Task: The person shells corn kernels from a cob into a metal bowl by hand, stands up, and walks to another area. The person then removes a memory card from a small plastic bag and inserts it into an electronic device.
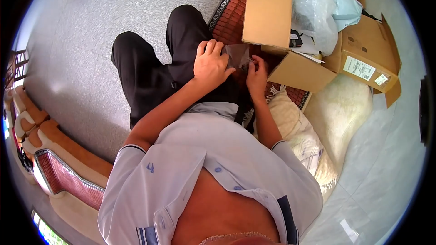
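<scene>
A small clear plastic bag (pixel 238 55) spans the gap between my two hands, above my right thigh. My left hand (pixel 210 63) has its fingers bent over the thigh, with the bag's left edge between forefinger and thumb. On the other side, my right hand (pixel 257 78) pinches the bag's right edge with thumb and fingertips. Whether anything is inside the bag I cannot make out. Just right of my right hand stands an open cardboard box (pixel 302 70) with its flaps folded out.
Bubble wrap (pixel 313 16) and a pale blue plastic bag (pixel 347 9) fill the box. Behind it is another carton with a white label (pixel 359 68). A fringed cream cloth (pixel 295 127) lies by my right arm, on a seat with a red woven mat (pixel 229 18). Another sofa (pixel 68 154) is at left.
</scene>
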`<state>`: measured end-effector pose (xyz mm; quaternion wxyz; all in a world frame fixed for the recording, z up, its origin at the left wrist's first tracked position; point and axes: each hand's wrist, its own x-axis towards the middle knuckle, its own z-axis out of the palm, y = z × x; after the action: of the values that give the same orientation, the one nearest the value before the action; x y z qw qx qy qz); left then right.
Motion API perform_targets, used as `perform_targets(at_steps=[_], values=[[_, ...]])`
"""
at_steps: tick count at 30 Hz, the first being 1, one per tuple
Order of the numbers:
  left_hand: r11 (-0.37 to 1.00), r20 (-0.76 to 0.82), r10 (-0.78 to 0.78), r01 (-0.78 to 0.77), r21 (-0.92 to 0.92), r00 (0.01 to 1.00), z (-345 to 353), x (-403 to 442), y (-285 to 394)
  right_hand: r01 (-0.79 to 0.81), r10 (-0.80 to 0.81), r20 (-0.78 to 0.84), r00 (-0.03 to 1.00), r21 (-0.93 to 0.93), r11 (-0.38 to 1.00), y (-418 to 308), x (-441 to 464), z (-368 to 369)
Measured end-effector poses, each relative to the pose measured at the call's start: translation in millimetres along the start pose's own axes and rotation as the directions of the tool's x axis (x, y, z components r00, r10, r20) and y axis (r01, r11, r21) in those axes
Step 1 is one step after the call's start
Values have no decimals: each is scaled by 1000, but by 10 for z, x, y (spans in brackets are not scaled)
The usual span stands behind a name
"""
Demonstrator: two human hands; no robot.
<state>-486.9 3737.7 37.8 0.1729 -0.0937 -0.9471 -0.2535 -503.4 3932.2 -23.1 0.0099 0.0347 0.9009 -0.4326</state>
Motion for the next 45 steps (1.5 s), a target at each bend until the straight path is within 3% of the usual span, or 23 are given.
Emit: perform_targets(at_steps=[7,9,10,12,15,19,22,24,25,27,29,31,32,33,34,35,37,38,40,45], values=[[998,-69,50,-52,-34,996,172,-18,-114,67,-69,-28,997,-54,996,2,-35,18],[1000,27,28,-28,6,999,114,23,-45,214,-231,-64,971,-200,956,75,-16,37],[999,23,36,-36,-1,999,116,56,-27,212,-231,-72,970,-207,955,67,-12,27],[989,224,-6,-27,146,975,119,111,-16,160,-170,-40,985,-180,971,40,-1,37],[978,338,-18,-54,201,941,258,203,-35,185,-199,-39,979,-228,956,57,4,41],[959,318,-5,-86,271,948,468,252,-86,191,-202,-36,979,-200,961,40,-9,27],[990,219,-23,-7,137,975,502,262,-119,197,-209,-50,977,-182,963,68,-6,31],[985,19,-29,32,-171,999,406,251,-171,179,-189,-72,979,-125,976,110,-7,43],[986,16,-27,29,-166,1000,307,258,-184,162,-168,-93,981,-65,985,128,6,62],[893,79,-213,227,-389,974,28,200,-179,168,-172,-102,980,-52,984,93,-18,64],[845,121,-256,282,-454,959,-243,136,-219,178,-181,-106,978,-36,983,-41,-50,40],[735,174,-318,358,-576,932,-442,68,-292,323,-326,-3,945,-137,937,-234,-64,-4],[680,215,-350,406,-611,912,-582,61,-289,323,-326,5,946,-131,937,-331,-74,17],[651,196,-352,390,-651,915,-646,24,-310,187,-202,60,977,195,963,-441,-83,68],[623,173,-353,369,-690,919,-700,1,-338,13,-99,151,984,488,873,-558,-69,100],[625,171,-360,373,-686,917,-767,-14,-353,12,-102,158,982,491,871,-705,-42,82],[658,174,-338,365,-659,925,-883,-41,-374,-371,4,457,890,718,589,-947,14,47],[659,169,-345,367,-657,923,-911,-58,-393,-373,-2,463,886,716,590,-969,53,73],[608,182,-359,377,-699,916,-955,-82,-441,-157,-159,403,901,647,746,-1037,145,134],[501,101,-459,351,-791,883,-978,-135,-500,-303,-99,488,867,675,673,-1191,199,152]])
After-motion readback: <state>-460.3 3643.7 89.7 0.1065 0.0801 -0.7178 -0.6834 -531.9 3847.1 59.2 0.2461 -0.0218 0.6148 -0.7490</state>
